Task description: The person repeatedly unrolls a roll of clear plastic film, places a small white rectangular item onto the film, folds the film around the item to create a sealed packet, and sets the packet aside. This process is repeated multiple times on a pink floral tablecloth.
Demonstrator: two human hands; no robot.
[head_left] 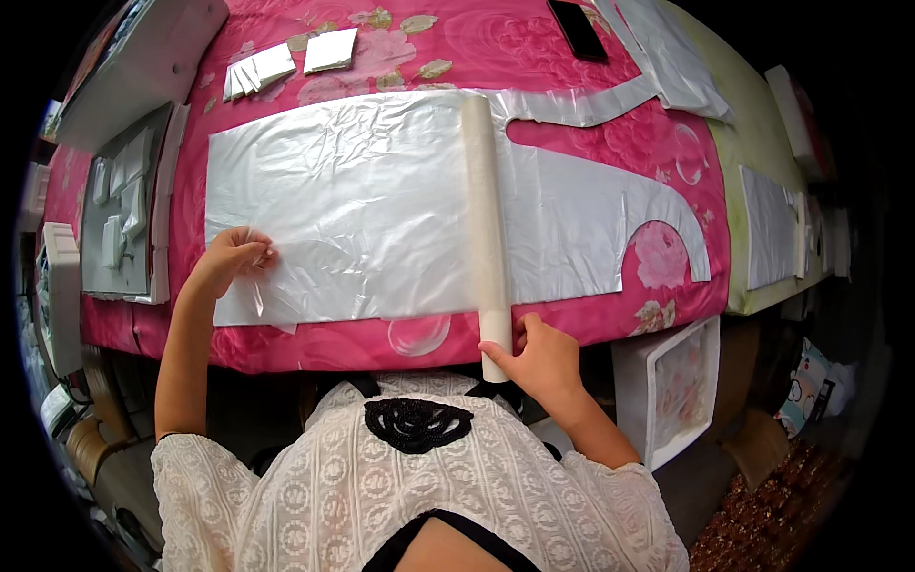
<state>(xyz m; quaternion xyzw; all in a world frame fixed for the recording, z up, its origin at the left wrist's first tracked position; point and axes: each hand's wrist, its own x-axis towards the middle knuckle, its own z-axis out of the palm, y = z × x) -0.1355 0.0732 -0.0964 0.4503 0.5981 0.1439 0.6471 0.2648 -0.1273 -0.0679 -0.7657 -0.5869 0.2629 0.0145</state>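
Sheets of shiny white plastic film (334, 191) lie on the table, cut like an apron with curved straps at the right end. Across them, from far to near, lies a pale tube (484, 210); its near end sticks out past the table's front edge. My right hand (539, 357) is closed at that near end, thumb on top of it. At the left end of the sheets, my left hand (238, 255) pinches a thin, see-through bit of plastic film between thumb and fingertips. Whether that film belongs to the top sheet is hard to tell.
A pink flowered cloth (410, 343) covers the table. Small folded white packets (259, 72) and a black phone (578, 30) lie at the far side. On the left stands a grey tray (119, 262) with more packets. A white bin (681, 391) stands below the front edge, right.
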